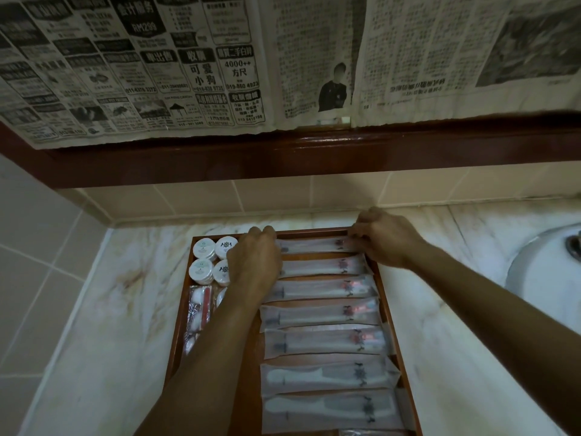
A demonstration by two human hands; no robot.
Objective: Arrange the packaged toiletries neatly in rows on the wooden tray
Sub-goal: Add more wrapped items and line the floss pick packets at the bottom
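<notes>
Far packet [311,245] is lying at the tray's [388,297] far edge; left hand [254,259] and right hand [382,239] are pinching its ends. It wants squaring parallel with the packets nearer.

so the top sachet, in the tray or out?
In. The top sachet lies flat inside the tray, left hand and right hand at its ends.

Tray [388,297]: reddish wood w/ slight sheen. Long packets [323,313] in it: frosted, semi-matt plastic film. Round tubs [204,248] far left: white smooth plastic. Counter [103,325]: polished marble, veined, stained. Wall tiles [270,195]: glazed, smooth. Ledge [314,155] above: dark glossy varnished wood. Newspaper [188,67]: matt paper. Sink [540,272] at right: glossy white ceramic.
</notes>
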